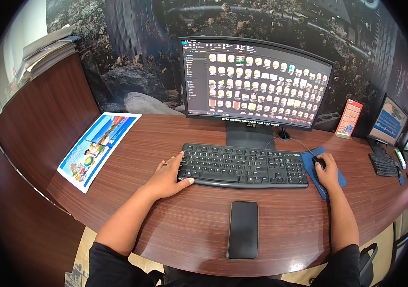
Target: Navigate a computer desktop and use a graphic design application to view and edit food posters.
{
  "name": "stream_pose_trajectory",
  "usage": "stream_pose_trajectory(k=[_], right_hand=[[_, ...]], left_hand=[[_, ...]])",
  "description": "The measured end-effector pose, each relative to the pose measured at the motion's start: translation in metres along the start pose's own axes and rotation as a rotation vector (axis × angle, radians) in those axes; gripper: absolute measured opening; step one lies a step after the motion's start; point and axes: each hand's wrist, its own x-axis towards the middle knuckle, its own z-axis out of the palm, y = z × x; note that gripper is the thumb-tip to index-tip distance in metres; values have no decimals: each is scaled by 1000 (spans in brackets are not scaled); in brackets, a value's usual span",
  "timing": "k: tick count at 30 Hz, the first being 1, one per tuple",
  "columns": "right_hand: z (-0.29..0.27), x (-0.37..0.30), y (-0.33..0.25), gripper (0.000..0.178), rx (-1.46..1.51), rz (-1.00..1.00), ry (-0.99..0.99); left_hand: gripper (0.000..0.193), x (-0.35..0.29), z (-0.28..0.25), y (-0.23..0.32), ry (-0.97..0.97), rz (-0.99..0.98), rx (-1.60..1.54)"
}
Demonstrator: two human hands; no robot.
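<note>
My left hand [168, 178] lies at the left end of a black keyboard [247, 166]. Its fingers are stretched out along that edge, the thumb reaches across the near corner, and it holds nothing. On a blue mouse pad [339, 179] to the right of the keyboard, my right hand [328, 171] is wrapped over a black corded mouse [319, 163], covering part of it. Behind the keyboard stands a monitor [261, 83], its screen showing a file window with rows of small icons. Nearer to me, a dark-screened phone [243, 230] lies flat on the desk.
The brown wooden desk [180, 229] curves away to the right. A colourful printed sheet [99, 149] lies at the left beside a wooden partition [46, 105] topped with stacked papers [46, 55]. A red and white card stand [349, 118], a second monitor [388, 122] and another keyboard [383, 165] are at the right.
</note>
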Motion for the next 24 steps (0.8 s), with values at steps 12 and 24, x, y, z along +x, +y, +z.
stream_pose_trajectory(k=[12, 24], right_hand=[[3, 0, 5, 24, -19, 25, 19], [3, 0, 9, 25, -23, -26, 9]], left_hand=[[103, -1, -2, 2, -14, -20, 19], [102, -1, 1, -2, 2, -7, 18]])
